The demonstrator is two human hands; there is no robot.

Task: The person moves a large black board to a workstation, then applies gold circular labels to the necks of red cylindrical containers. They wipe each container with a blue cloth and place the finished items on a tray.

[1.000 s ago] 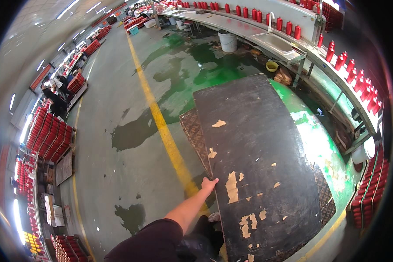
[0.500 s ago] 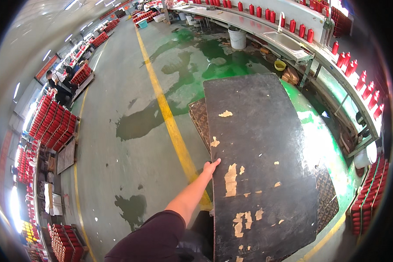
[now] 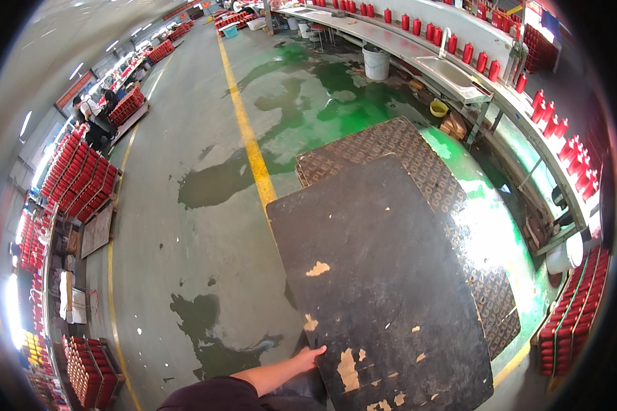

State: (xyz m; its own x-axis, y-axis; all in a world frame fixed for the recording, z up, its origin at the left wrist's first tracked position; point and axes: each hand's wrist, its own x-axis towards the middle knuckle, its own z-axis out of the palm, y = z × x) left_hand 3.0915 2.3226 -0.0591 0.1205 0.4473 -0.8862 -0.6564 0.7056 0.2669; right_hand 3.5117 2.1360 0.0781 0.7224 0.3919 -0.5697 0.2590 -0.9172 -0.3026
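My left hand (image 3: 310, 358) grips the left edge of a large black board (image 3: 384, 253), thumb over its top face and the other fingers hidden beneath. The board's surface is scuffed, with pale patches where the coating has peeled off. It lies slanted across a brown patterned board (image 3: 370, 142), which shows past its far and right edges. Whether the two touch all along, I cannot tell. My right hand is out of sight.
Along the right runs a metal counter with a sink (image 3: 449, 70) and red bottles (image 3: 467, 53). A white bucket (image 3: 376, 63) and yellow bowl (image 3: 439, 107) stand below. Wet patches (image 3: 216, 183) mark the floor. Stacked red bottles (image 3: 79, 175) and people (image 3: 92, 120) are at left.
The black board has slid toward me and turned, its far end swinging left. More of the patterned board is uncovered. My left hand has moved nearer with it.
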